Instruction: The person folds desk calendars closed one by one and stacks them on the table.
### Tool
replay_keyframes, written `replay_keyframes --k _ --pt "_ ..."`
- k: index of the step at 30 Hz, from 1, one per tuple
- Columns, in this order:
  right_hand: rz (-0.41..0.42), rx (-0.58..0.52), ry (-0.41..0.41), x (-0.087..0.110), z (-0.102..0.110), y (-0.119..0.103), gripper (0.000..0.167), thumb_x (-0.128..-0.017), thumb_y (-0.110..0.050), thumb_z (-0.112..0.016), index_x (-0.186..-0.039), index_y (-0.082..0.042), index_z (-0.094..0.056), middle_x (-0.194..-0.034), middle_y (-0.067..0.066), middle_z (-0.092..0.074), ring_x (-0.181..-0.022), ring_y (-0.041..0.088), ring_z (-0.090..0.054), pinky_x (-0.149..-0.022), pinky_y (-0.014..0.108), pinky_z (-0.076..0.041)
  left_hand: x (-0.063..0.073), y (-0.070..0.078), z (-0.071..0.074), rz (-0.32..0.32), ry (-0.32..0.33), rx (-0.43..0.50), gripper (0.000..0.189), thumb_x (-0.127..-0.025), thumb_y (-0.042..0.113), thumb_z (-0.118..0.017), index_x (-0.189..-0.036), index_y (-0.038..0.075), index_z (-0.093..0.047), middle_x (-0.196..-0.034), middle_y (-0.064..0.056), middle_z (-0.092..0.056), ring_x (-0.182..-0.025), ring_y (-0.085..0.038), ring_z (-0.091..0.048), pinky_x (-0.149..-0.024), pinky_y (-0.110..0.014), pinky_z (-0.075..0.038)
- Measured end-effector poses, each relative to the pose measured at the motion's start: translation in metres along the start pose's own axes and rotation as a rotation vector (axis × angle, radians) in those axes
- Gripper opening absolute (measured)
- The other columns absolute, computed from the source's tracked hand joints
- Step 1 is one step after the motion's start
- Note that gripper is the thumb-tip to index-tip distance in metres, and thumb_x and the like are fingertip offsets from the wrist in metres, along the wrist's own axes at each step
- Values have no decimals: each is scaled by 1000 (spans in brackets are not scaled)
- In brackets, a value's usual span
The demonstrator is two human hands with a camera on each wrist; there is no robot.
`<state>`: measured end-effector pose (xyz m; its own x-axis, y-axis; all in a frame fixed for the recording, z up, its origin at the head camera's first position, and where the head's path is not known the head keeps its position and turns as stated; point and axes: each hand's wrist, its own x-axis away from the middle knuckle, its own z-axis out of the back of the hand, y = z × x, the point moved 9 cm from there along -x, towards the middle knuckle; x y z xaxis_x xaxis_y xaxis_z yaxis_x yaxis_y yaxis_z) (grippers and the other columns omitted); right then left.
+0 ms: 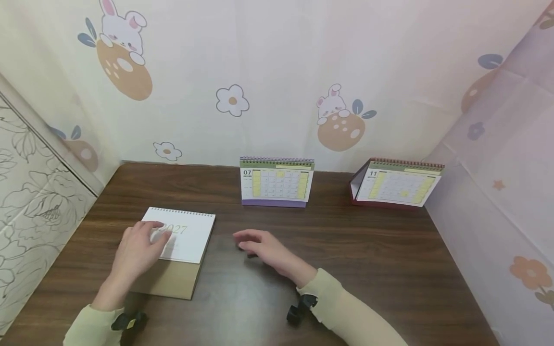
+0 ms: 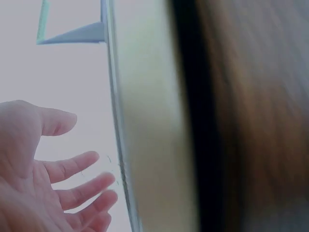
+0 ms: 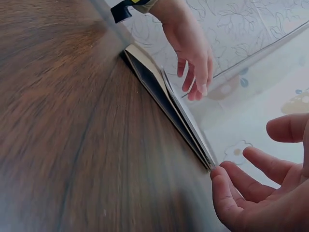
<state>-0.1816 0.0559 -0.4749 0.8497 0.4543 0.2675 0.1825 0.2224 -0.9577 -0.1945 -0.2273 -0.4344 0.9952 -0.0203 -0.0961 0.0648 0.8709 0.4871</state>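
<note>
rising behind the white 2027 calendar (image 1: 190,242) is a pale curtain (image 1: 277,57) printed with rabbits and flowers; beneath the calendar spreads a dark wood-grain table (image 1: 368,269), and off to its left stands a white panel (image 1: 32,216) with line-drawn blossoms. the calendar itself leans back at a low slant, its tan base (image 1: 166,278) sticking out at the near side. behind it and to its right stands the purple-based calendar (image 1: 279,185) showing 07; farther right, turned at an angle, is the red-based calendar (image 1: 398,185) showing 11. just above the white calendar's left part hangs the left hand (image 1: 138,247), fingers loose and apart, holding nothing, and blocking some of the cover's print from the head view. near its right edge is the right hand (image 1: 270,250), fingers lightly bent, also holding nothing. nearer than the calendar sit two small black wrist devices, one (image 1: 130,321) at each sleeve.
</note>
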Motion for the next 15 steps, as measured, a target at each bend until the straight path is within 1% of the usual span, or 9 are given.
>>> replay_keyframes --k 3,6,13,15 --pt "-2 27 17 6 9 1 32 -101 -23 -58 -130 -11 -65 -128 7 -65 -116 26 -61 -97 44 -49 -2 16 -1 -52 5 35 41 -98 33 -60 -115 -3 -66 -117 -28 -62 -111 -48 -52 -88 -61 -41" --pt "3 50 40 11 20 2 32 -101 -25 -58 -129 -12 -65 -127 7 -66 -114 27 -61 -96 46 -48 -6 33 -3 -87 2 62 37 -98 32 -61 -113 -1 -68 -112 -23 -67 -107 -44 -58 -88 -58 -44" --pt "5 61 124 22 51 3 32 -101 -25 -59 -129 -11 -65 -128 8 -64 -114 30 -60 -97 51 -46 -15 63 -13 -116 -27 89 30 -97 33 -62 -108 6 -70 -105 -12 -70 -99 -33 -63 -84 -52 -47" --pt "10 80 160 25 61 1 31 -101 -24 -60 -129 -10 -65 -128 6 -65 -114 28 -60 -98 50 -46 -19 71 -16 -127 -32 99 29 -98 33 -62 -107 7 -70 -104 -10 -70 -97 -32 -64 -84 -51 -47"
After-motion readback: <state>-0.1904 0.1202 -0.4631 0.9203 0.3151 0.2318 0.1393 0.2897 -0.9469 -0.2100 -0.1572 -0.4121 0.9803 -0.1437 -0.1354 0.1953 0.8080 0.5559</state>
